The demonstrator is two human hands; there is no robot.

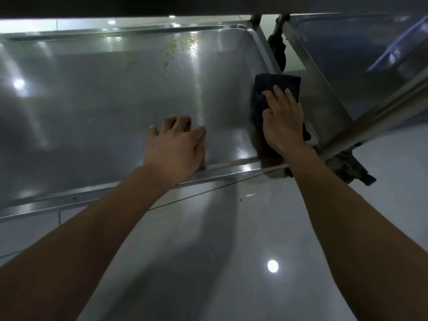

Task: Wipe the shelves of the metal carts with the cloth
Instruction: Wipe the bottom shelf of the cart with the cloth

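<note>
A shiny metal cart shelf [104, 107] with a raised rim fills the upper half of the head view. My right hand [283, 122] presses a dark cloth [266, 89] flat against the shelf near its right rim, fingers fairly straight on top of the cloth. My left hand [176, 144] rests on the shelf just inside the near rim, fingers spread and touching the metal. Yellowish crumbs and smears [183, 46] lie toward the far side of the shelf.
A second metal cart shelf [352, 56] stands close to the right, with a slanted frame bar [375, 119] crossing it. Dark caster wheels [347, 165] sit at the cart corners. An upper shelf edge [139, 5] overhangs the top. Glossy tiled floor [208, 262] lies below.
</note>
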